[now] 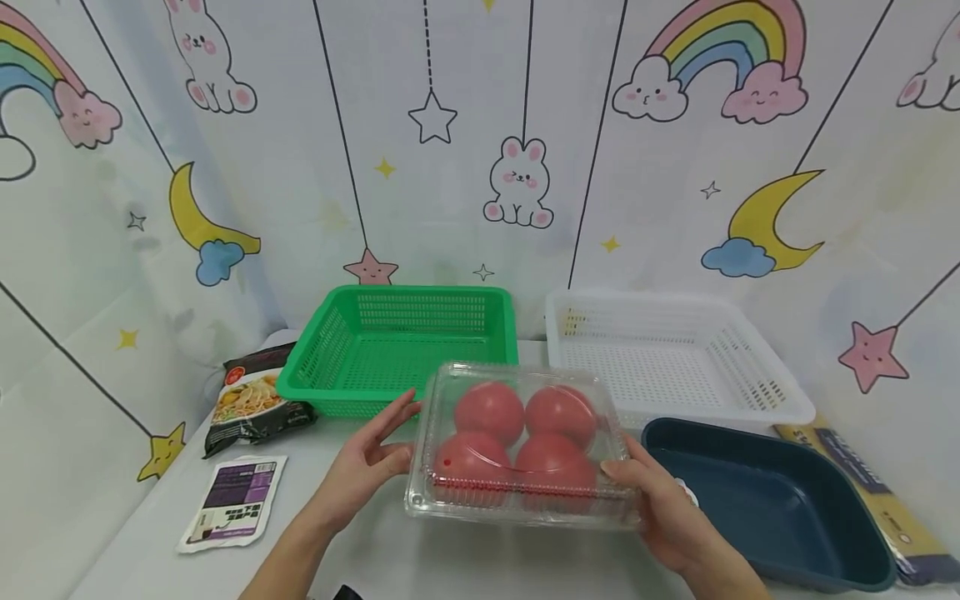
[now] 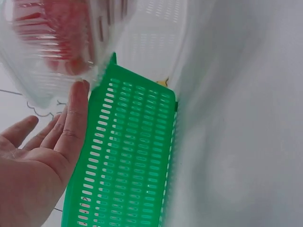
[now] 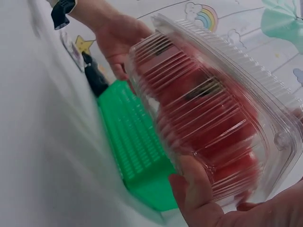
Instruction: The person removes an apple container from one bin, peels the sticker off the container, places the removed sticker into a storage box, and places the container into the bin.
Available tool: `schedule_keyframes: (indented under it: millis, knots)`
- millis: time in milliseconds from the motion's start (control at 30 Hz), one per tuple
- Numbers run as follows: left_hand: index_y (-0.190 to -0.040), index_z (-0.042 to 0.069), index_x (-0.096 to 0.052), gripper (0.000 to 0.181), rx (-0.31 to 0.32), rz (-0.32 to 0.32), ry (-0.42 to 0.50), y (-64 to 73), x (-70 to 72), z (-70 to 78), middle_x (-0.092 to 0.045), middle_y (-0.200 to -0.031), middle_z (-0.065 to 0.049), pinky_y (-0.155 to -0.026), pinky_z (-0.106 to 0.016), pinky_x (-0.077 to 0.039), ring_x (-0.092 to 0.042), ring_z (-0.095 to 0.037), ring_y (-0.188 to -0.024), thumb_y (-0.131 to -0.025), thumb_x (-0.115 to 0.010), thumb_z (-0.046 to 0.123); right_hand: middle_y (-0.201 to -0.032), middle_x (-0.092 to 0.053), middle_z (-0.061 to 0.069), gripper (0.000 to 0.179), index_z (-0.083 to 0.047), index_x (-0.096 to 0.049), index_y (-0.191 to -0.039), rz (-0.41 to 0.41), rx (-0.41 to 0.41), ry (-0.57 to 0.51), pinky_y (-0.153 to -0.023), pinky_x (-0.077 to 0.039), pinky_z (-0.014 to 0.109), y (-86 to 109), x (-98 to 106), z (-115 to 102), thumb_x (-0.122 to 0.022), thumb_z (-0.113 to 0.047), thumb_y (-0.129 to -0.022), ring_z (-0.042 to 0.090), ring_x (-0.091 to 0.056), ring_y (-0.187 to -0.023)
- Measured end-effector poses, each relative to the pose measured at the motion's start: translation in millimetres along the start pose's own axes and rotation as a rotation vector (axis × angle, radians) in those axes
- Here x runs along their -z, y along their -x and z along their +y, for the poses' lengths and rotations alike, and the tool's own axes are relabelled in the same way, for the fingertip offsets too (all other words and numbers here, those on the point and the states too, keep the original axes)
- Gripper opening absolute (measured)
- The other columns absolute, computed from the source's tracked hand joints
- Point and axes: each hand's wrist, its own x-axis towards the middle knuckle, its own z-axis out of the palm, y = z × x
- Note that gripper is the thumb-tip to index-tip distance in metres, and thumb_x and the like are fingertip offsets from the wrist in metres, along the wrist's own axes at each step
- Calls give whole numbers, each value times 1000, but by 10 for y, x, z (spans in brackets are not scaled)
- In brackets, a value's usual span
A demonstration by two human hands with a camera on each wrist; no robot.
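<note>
A clear plastic box [image 1: 525, 383] with several red tomatoes [image 1: 489, 412] inside is held up over the table, lid closed and tilted toward me. My right hand [image 1: 663, 504] grips its right end, thumb on top and fingers underneath; the right wrist view shows those fingers [image 3: 194, 182] against the ribbed underside. At the box's left end is my left hand [image 1: 367, 467], its fingers extended and fingertips right at the plastic. In the left wrist view the left hand's fingers [image 2: 73, 123] are straight, just below the box.
Behind the box stand a green basket [image 1: 397, 400] and a white basket [image 1: 675, 408]. A dark blue tub [image 1: 772, 500] is at the right, beside a yellow-and-dark packet [image 1: 885, 508]. On the left lie a noodle packet [image 1: 251, 400] and a purple-and-white pouch [image 1: 234, 504].
</note>
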Motion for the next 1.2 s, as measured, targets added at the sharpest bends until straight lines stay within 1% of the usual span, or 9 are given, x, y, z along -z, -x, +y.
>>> schedule_keyframes:
  millis: [133, 300, 400, 600, 700, 800, 967, 1033, 1200]
  knots:
    - [-158, 3, -30, 66, 47, 70, -30, -27, -6, -25, -33, -156, -28, -88, -39, -58, -64, -20, -116, -101, -62, 5, -126, -56, 1, 68, -18, -10, -159, -26, 17, 7, -95, -44, 40, 20, 10, -97, -45, -26, -101, 19, -52, -114]
    - [-154, 5, -38, 58, 173, 204, -92, -60, 4, -78, -42, -151, -23, -88, -34, -57, -63, -24, -117, -102, -62, 12, -126, -59, 4, 68, -19, -14, -159, -50, 60, 39, -94, -48, 41, -18, -51, -275, -47, -26, -100, 21, -57, -111]
    - [-152, 5, -42, 53, 232, 269, -85, -68, 22, -118, -45, -150, -20, -88, -33, -57, -61, -26, -119, -104, -59, 16, -126, -58, 4, 70, -19, -13, -160, -55, 68, 46, -92, -49, 40, -74, -95, -368, -48, -27, -100, 21, -57, -111]
    - [-149, 2, -45, 50, 300, 376, -35, -70, 62, -163, -53, -143, -18, -86, -28, -56, -63, -13, -109, -106, -56, 24, -123, -58, 3, 69, -16, -18, -158, -52, 73, 43, -90, -50, 39, -258, -198, -488, -50, -28, -98, 21, -55, -110]
    - [-148, 0, -43, 50, 305, 412, 54, -81, 82, -179, -57, -136, -16, -87, -31, -57, -66, -14, -104, -107, -54, 25, -125, -56, 5, 68, -15, -21, -157, -45, 85, 51, -90, -50, 41, -365, -254, -528, -51, -29, -97, 23, -53, -113]
    - [-144, -1, -44, 45, 282, 452, 196, -112, 100, -188, -61, -126, -10, -91, -36, -56, -68, -17, -103, -107, -53, 23, -128, -54, 7, 67, -16, -24, -156, -43, 88, 55, -89, -51, 42, -481, -309, -582, -51, -29, -96, 26, -51, -116]
    - [-125, 4, -50, 25, 236, 548, 435, -199, 95, -192, -62, -115, -4, -97, -40, -53, -68, -20, -104, -106, -56, 20, -129, -53, 9, 66, -17, -29, -155, -11, 57, 40, -87, -53, 43, -683, -403, -684, -54, -30, -95, 27, -50, -116]
    - [-119, 5, -50, 18, 221, 592, 498, -232, 84, -194, -65, -112, -3, -97, -40, -53, -69, -20, -102, -106, -55, 18, -131, -51, 10, 67, -17, -29, -155, -2, 47, 32, -87, -53, 43, -767, -442, -720, -55, -30, -94, 27, -49, -117]
    - [-108, 4, -50, 13, 190, 704, 622, -295, 48, -196, -70, -101, -5, -93, -38, -55, -72, -21, -96, -106, -56, 15, -136, -47, 11, 67, -15, -29, -154, 6, 30, -5, -87, -53, 44, -985, -566, -800, -56, -29, -95, 29, -46, -120]
